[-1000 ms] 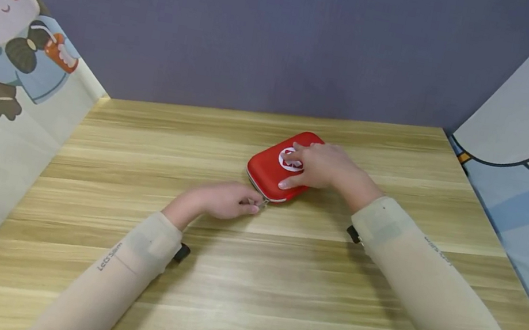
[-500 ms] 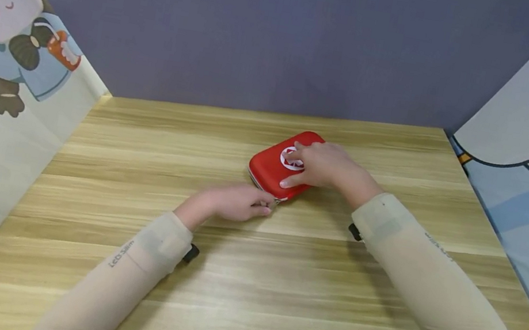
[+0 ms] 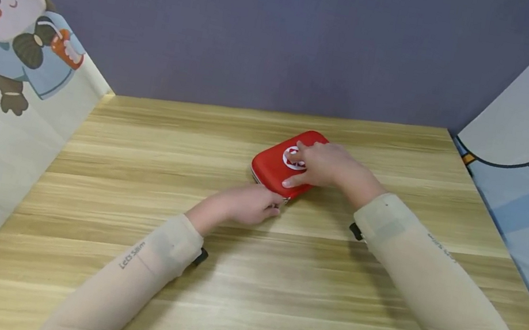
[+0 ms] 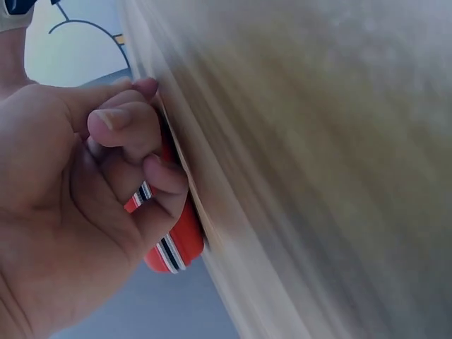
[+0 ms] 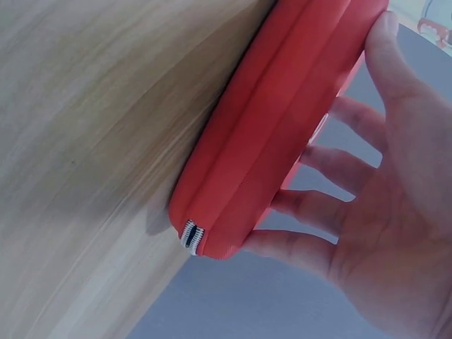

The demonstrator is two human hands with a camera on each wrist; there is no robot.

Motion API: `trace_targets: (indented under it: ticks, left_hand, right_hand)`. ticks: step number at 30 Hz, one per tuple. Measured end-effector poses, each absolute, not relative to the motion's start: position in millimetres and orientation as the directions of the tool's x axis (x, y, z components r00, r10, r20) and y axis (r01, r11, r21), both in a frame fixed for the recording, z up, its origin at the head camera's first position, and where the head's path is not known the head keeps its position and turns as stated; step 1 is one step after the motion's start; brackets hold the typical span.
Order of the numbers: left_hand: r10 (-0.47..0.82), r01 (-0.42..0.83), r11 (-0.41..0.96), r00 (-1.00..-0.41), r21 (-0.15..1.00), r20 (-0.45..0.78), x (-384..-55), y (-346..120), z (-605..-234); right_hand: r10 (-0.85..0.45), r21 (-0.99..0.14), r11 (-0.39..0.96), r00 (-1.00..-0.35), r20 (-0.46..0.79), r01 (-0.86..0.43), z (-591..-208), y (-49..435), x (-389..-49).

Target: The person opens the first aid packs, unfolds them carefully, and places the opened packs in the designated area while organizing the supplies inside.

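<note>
A red zippered case with a round white emblem lies flat on the table. At its near edge my left hand pinches the metal zipper pull, which is mostly covered by the fingers. In the left wrist view, the zipper shows two pale rows of teeth with a dark strip between them. My right hand presses on the top with fingers spread. The right wrist view shows those fingertips along the upper edge and a short stretch of zipper teeth at one corner.
The wood-grain table is bounded by a grey-purple panel at the back. Cartoon-printed panels stand at the left and right. Both forearms wear beige sleeves.
My left hand has moved to the right along the case's near edge with the zipper pull. The right hand keeps its place on top, and the case has barely moved.
</note>
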State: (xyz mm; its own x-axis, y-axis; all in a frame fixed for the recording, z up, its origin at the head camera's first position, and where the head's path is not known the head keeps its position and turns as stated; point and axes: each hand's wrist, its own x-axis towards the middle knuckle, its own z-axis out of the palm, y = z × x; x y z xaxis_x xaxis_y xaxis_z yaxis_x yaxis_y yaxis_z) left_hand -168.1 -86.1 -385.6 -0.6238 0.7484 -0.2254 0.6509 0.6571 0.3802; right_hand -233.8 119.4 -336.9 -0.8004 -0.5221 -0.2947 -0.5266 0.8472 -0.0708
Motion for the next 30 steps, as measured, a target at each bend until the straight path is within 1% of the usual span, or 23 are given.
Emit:
trace_targets:
  ticks: [5,9,12,18,21,23,25,27,30]
  left_hand:
    - [0.725,0.668,0.687,-0.657,0.287,-0.205,-165,-76,-384]
    - [0.705,0.653,0.709,-0.675,0.267,-0.219,-162,-72,-383]
    - [0.696,0.631,0.716,-0.679,0.300,-0.233,-161,-73,-383]
    - [0.672,0.551,0.724,-0.699,0.416,-0.244,-163,-85,-385]
    - [0.660,0.498,0.727,-0.697,0.472,-0.280,-167,-97,-381]
    - [0.641,0.467,0.742,-0.704,0.480,-0.306,-172,-106,-374]
    - [0.592,0.416,0.776,-0.739,0.473,-0.322,-177,-115,-365]
    - [0.525,0.368,0.816,-0.795,0.446,-0.305,-183,-120,-356]
    - [0.396,0.253,0.858,-0.880,0.446,-0.263,-192,-121,-347]
  right_hand:
    - [-0.521,-0.076,0.848,-0.798,-0.303,-0.524,-333,121,-234]
    - [-0.514,-0.076,0.852,-0.801,-0.307,-0.518,-333,122,-234]
    - [-0.511,-0.078,0.854,-0.802,-0.310,-0.514,-335,122,-233]
    - [-0.498,-0.075,0.861,-0.804,-0.324,-0.503,-336,120,-231]
    - [-0.489,-0.078,0.867,-0.808,-0.329,-0.493,-337,120,-231]
    - [-0.487,-0.085,0.869,-0.810,-0.327,-0.488,-337,120,-231]
    - [-0.486,-0.097,0.870,-0.810,-0.328,-0.483,-339,120,-231]
    - [-0.492,-0.123,0.869,-0.807,-0.327,-0.479,-342,122,-232]
    - [-0.530,-0.208,0.848,-0.791,-0.306,-0.487,-346,123,-234]
